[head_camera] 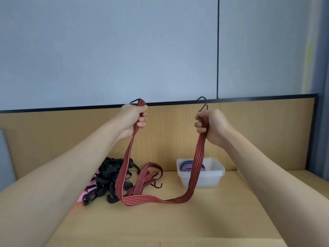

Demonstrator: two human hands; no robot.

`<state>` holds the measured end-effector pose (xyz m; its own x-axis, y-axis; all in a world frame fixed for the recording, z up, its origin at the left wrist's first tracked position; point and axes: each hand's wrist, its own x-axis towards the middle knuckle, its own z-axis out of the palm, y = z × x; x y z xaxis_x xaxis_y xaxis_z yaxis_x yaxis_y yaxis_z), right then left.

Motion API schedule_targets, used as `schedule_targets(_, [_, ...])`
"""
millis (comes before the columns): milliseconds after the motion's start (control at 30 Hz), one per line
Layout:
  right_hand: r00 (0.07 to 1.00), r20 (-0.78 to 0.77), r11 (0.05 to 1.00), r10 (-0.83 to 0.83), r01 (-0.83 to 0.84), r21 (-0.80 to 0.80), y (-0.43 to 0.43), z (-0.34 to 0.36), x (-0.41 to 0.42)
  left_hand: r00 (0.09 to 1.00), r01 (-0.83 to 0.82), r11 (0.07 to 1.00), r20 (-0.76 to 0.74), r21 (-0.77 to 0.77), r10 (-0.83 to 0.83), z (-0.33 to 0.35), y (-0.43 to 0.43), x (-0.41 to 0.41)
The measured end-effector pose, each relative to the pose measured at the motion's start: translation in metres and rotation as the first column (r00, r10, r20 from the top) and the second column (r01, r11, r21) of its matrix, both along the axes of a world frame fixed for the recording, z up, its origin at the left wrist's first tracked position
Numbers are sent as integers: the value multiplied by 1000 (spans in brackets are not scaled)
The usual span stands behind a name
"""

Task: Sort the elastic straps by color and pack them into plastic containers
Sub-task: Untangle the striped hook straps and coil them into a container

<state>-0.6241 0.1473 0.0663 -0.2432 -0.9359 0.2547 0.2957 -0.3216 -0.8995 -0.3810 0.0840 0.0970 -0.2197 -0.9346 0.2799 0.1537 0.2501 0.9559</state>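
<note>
- Red-and-black strap (197,163), head view: soft, light and springy, I judge. It hangs as a slack loop, its lowest part lying on the table (178,225).
- Left hand (132,120) and right hand (211,127) each curl tightly round one end, the best place to hold.
- Metal hook (203,103) above the right fist could snag.

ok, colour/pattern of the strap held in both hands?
The strap is red with thin black lengthwise stripes, clearest in the head view.

Pink item (82,195) mostly buried under tangled black strap pile (106,173), type unclear. Blue straps (187,164) in clear plastic container (218,169) partly behind red-and-black striped elastic strap (198,157).
</note>
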Motion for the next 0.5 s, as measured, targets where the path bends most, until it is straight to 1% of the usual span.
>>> schedule_targets(100, [999,-32,999,35,-36,-31,1,7,8,993,109,994,44,-26,-108,3,6,-6])
schedule_targets(167, [994,-95,996,47,-53,-72,1,10,14,986,140,988,99,-67,-133,4,9,-12])
schedule_targets(267, [985,-173,991,29,-51,-125,1,15,23,982,170,983,92,-67,-164,7,14,-24])
schedule_targets(400, [984,-178,986,27,-56,-157,0,27,35,986,161,987,38,-3,-161,17,19,-40])
schedule_targets(500, [990,-140,987,-3,-20,-161,-4,38,43,987,153,988,42,-22,-152,26,21,-51])
